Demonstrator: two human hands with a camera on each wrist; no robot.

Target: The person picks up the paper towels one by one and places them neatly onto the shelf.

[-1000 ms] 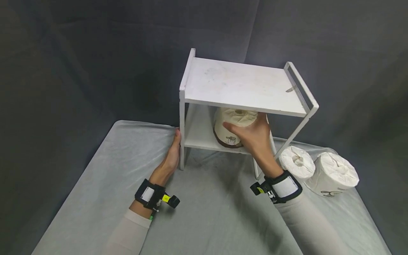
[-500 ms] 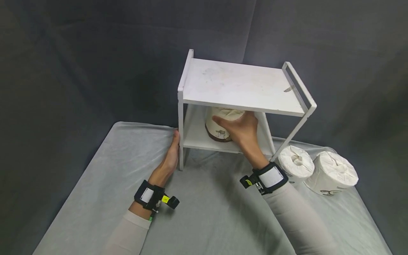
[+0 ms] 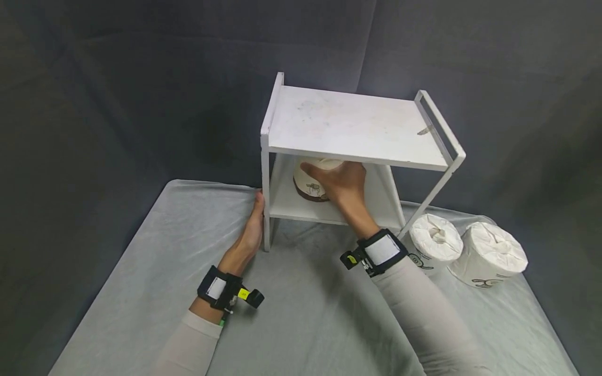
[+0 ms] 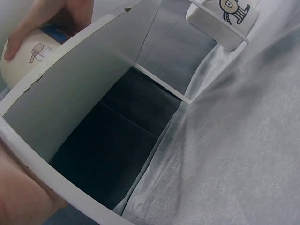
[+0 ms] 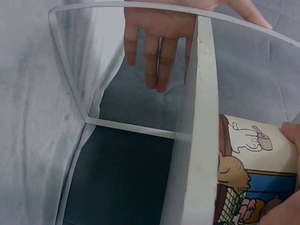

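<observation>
A white two-tier shelf rack [image 3: 352,125] stands on the grey cloth. My right hand [image 3: 348,185] reaches between its two boards and grips a wrapped toilet roll [image 3: 307,184], thumb on the left side of the roll. The roll stands upright on the lower board [image 3: 291,206], its top partly hidden under the upper one. In the right wrist view the wrapper shows cartoon animals and a brown band. My left hand [image 3: 253,227] rests against the rack's left side, its fingers [image 5: 152,61] straight, as the right wrist view shows.
Two more wrapped toilet rolls, one nearer the rack [image 3: 437,240] and one farther right [image 3: 491,256], stand on the cloth beside the rack's right leg. A dark grey curtain [image 3: 188,94] hangs behind. The cloth-covered table [image 3: 301,313] ends at its left and right edges.
My right hand has moved left and deeper along the lower board, taking the toilet roll from the right part towards the middle. The left hand stays against the rack.
</observation>
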